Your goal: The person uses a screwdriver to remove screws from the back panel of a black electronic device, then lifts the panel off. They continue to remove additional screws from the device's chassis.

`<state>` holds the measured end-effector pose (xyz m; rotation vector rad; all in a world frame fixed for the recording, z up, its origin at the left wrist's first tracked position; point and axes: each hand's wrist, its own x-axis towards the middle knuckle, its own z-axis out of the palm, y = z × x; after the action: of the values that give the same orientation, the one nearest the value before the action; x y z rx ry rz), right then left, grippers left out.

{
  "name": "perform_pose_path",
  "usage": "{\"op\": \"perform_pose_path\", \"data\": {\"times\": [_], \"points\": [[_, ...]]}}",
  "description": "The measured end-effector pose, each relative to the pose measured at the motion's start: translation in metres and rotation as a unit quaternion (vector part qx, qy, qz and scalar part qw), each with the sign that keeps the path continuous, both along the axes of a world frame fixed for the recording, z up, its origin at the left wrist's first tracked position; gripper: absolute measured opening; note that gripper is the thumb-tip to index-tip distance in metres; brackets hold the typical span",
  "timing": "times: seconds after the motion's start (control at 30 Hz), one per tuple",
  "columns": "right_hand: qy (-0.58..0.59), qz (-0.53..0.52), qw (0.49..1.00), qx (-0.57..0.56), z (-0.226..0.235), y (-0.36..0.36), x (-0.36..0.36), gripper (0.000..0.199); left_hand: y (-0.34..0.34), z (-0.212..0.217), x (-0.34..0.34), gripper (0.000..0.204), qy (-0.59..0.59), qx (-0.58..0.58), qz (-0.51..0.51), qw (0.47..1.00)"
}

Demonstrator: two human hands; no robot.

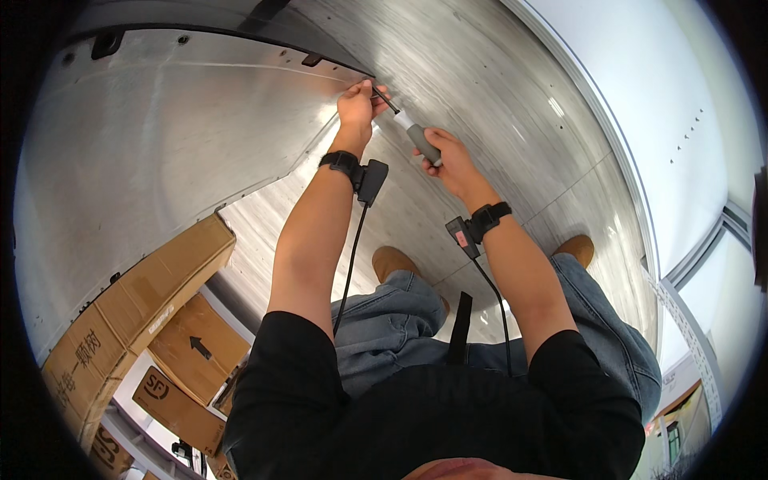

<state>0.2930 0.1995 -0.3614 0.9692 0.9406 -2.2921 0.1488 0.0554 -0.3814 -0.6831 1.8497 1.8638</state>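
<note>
My right hand (452, 158) grips the grey handle of a screwdriver (416, 138). Its dark shaft points up and left toward the edge of a large brushed-metal panel (160, 152). My left hand (356, 104) pinches the shaft's tip with closed fingers, right where the tip meets the panel's seam. Both wrists carry black bands with small devices and cables running down my arms.
A second metal surface (496, 104) stretches to the right, with a white wall (664, 104) beyond it. Brown cardboard boxes (144, 320) are stacked at the lower left. My jeans and tan shoes (396, 260) show below my arms.
</note>
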Motion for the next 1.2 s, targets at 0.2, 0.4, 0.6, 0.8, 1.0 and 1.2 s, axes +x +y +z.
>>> {"op": "perform_pose_path", "data": {"times": [0.2, 0.4, 0.6, 0.8, 1.0, 1.2], "points": [[-0.023, -0.025, 0.998, -0.05, -0.009, -0.001, -0.001, 0.022, 0.001, -0.002, 0.0, 0.017, -0.003, 0.007, -0.001, 1.0], [-0.054, -0.071, 0.98, -0.176, -0.02, -0.002, 0.002, 0.026, 0.005, 0.005, 0.002, 0.017, -0.011, -0.01, -0.008, 1.0], [-0.053, -0.078, 0.971, -0.219, -0.025, -0.003, 0.003, 0.026, 0.002, 0.004, 0.002, 0.017, -0.01, -0.006, -0.016, 1.0], [-0.051, -0.054, 0.991, -0.114, -0.015, -0.006, 0.0, 0.026, 0.001, 0.001, 0.001, 0.016, -0.01, 0.004, -0.007, 1.0], [0.02, 0.003, 0.999, 0.03, -0.018, -0.014, 0.0, 0.031, 0.003, 0.001, 0.001, 0.014, -0.007, -0.007, -0.005, 1.0], [0.086, 0.082, 0.959, 0.259, -0.044, -0.028, -0.007, 0.041, 0.014, -0.004, 0.004, 0.019, -0.011, -0.067, 0.047, 0.997]]}}
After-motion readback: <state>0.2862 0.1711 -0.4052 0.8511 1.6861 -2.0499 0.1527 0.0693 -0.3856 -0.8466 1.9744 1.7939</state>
